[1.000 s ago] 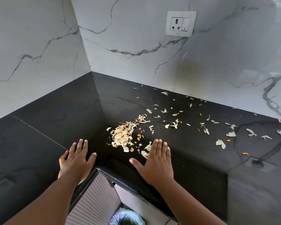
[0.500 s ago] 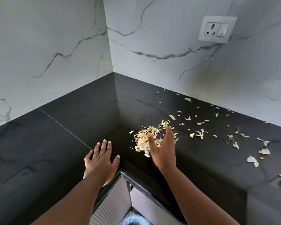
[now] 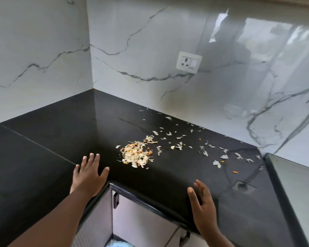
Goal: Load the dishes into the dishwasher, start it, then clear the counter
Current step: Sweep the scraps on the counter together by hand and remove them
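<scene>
You stand at the inner corner of a glossy black counter (image 3: 43, 157) backed by white veined marble walls (image 3: 141, 50), with a socket plate (image 3: 189, 62) on the right-hand wall; a heap of pale and orange vegetable scraps (image 3: 136, 155) lies near the corner edge, loose bits (image 3: 218, 157) trailing right. Half a second ago your right hand (image 3: 202, 207) was in that heap — now it has drawn back to the counter's front edge, fingers straight, holding nothing; your left hand (image 3: 88, 172) stays flat on the stone, fingers spread. Below, between the cabinet fronts (image 3: 132, 220), something pale blue (image 3: 119, 244) shows — what it holds, you cannot tell.
</scene>
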Motion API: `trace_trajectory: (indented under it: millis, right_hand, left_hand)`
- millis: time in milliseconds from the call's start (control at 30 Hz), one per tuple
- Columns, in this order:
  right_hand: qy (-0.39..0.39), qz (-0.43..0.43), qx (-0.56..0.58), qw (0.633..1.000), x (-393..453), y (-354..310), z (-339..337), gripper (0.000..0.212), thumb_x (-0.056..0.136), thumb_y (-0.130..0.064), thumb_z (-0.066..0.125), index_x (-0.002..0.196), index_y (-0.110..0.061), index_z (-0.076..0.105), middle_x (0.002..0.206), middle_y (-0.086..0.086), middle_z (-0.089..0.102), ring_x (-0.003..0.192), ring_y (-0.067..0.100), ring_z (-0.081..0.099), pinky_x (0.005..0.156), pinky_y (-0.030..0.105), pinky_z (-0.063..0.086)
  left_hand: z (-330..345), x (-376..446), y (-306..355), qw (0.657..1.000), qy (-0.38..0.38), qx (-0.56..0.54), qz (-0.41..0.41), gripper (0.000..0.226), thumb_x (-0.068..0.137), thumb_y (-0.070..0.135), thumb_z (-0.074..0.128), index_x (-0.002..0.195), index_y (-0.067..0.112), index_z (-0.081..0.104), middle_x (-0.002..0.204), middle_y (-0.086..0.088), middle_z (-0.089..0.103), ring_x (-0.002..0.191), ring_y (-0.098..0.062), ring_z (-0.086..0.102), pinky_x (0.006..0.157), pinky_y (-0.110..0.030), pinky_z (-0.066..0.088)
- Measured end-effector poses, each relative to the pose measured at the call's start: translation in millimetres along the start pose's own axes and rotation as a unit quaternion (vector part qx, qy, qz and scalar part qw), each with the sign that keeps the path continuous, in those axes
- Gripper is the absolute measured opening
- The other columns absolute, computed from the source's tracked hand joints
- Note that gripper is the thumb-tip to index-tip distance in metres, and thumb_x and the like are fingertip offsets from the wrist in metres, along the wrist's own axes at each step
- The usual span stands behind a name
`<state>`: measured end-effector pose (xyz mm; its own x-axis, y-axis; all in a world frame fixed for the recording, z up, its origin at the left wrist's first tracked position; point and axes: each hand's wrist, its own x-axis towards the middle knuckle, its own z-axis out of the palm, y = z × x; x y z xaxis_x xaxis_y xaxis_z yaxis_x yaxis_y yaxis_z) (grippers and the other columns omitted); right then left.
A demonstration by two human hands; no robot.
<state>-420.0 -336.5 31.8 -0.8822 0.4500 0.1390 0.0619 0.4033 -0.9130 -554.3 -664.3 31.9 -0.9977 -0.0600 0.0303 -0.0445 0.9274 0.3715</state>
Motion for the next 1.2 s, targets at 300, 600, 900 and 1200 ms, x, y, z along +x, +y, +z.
trace_trajectory:
  millis: [300, 600, 900, 1200]
  right_hand:
    - [0.066, 0.035, -0.283, 0.956, -17.0, 49.2, -151.3, 0.101, 0.062, -0.089, 0.04, 0.133, -0.018, 0.051, 0.133, 0.008, 0.055, 0.128, 0.027, 0.048, 0.1, 0.038, 0.041]
    - [0.039, 0.014, -0.368, 0.929, 38.9, 77.3, -217.6, 0.079, 0.08, -0.064, 0.056, 0.143, -0.02, 0.036, 0.151, 0.004, 0.036, 0.146, 0.022, 0.02, 0.115, 0.037, 0.022]
    - [-0.029, 0.007, -0.373, 0.927, 182.0, 118.3, -284.5, 0.113, 0.063, -0.091, 0.033, 0.151, -0.022, 0.016, 0.161, 0.003, 0.012, 0.148, 0.02, 0.007, 0.119, 0.039, 0.016]
    - [-0.132, -0.01, -0.357, 0.925, 311.6, 147.5, -268.0, 0.144, 0.04, -0.106, 0.017, 0.155, -0.018, 0.005, 0.162, 0.003, -0.002, 0.148, 0.016, -0.005, 0.119, 0.036, 0.001]
  left_hand:
    - [11.9, -25.9, 71.3, 0.996, 0.065, 0.009, 0.063, 0.086, 0.09, 0.066, 0.022, 0.148, 0.003, 0.032, 0.156, -0.018, 0.027, 0.146, -0.035, 0.016, 0.116, -0.051, 0.003]
    - [100.4, -59.1, 225.2, 0.941, -0.068, 0.099, 0.316, 0.086, 0.093, 0.069, 0.018, 0.134, 0.002, 0.052, 0.143, -0.018, 0.047, 0.147, -0.026, 0.006, 0.112, -0.042, 0.01]
    - [133.6, -59.4, 303.8, 0.964, -0.091, 0.123, 0.22, 0.119, 0.063, 0.087, -0.021, 0.15, 0.007, -0.006, 0.155, -0.005, -0.018, 0.147, -0.022, -0.015, 0.118, -0.039, -0.014]
    - [126.7, -58.7, 308.3, 0.97, -0.124, 0.116, 0.175, 0.118, 0.053, 0.091, -0.022, 0.149, 0.022, -0.02, 0.155, 0.008, -0.028, 0.14, -0.007, -0.032, 0.113, -0.026, -0.02]
